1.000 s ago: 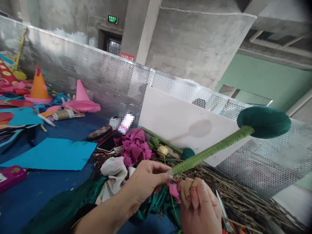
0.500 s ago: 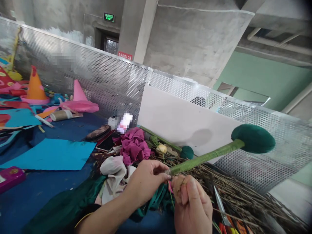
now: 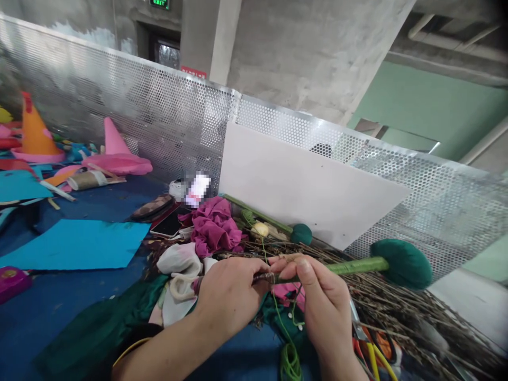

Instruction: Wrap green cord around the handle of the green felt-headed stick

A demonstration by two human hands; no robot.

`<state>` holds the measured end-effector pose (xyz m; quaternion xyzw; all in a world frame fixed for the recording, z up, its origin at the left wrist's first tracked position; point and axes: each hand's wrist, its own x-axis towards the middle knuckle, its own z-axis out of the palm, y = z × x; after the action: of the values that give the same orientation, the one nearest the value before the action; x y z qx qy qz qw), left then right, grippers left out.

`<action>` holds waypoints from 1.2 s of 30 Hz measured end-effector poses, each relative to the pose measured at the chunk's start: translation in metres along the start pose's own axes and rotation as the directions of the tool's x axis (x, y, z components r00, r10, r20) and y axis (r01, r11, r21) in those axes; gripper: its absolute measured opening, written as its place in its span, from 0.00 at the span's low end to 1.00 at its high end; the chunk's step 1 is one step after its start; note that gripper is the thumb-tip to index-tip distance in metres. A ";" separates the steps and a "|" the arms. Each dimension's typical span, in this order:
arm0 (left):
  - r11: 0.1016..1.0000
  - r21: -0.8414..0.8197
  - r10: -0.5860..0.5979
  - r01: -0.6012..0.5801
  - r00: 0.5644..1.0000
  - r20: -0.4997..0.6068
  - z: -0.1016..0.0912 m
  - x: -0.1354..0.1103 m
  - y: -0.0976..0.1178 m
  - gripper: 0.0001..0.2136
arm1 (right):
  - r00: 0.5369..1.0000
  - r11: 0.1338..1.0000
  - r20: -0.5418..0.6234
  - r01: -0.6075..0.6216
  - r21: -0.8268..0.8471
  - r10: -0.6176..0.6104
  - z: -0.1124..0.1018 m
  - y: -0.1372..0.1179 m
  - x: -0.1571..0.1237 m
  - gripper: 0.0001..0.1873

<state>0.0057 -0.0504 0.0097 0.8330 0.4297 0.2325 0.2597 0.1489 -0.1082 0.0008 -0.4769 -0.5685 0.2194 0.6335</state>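
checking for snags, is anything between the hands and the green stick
Nothing visible: the left hand holds the stick near its end, and the right hand is right at it, exact contact hidden. Green yarn trails below them.

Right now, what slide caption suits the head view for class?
Left hand grips, right hand touches a green-wrapped stick with a rounded dark-green end.
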 end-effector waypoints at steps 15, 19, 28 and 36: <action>0.917 0.315 0.276 -0.245 0.959 -0.059 0.016 -0.005 -0.001 0.09 | 0.993 0.954 -0.013 -0.119 -0.274 0.120 -0.011 0.006 0.017 0.18; 0.834 0.398 0.474 -0.381 0.865 -0.166 0.023 -0.005 -0.009 0.09 | 0.990 0.937 -0.014 -0.140 -0.320 0.143 -0.012 0.009 0.019 0.18; 0.663 0.510 0.701 -0.547 0.693 -0.169 0.021 -0.002 -0.011 0.11 | 0.990 0.931 0.008 -0.129 -0.341 0.140 -0.010 0.011 0.020 0.19; 0.779 0.397 0.584 -0.485 0.792 -0.179 0.011 0.001 -0.016 0.10 | 0.982 0.977 0.039 -0.180 -0.116 0.185 -0.025 0.003 0.021 0.20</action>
<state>0.0036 -0.0444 -0.0087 0.9084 0.2388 0.3421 -0.0280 0.1779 -0.0986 0.0113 -0.5564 -0.5492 0.2560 0.5686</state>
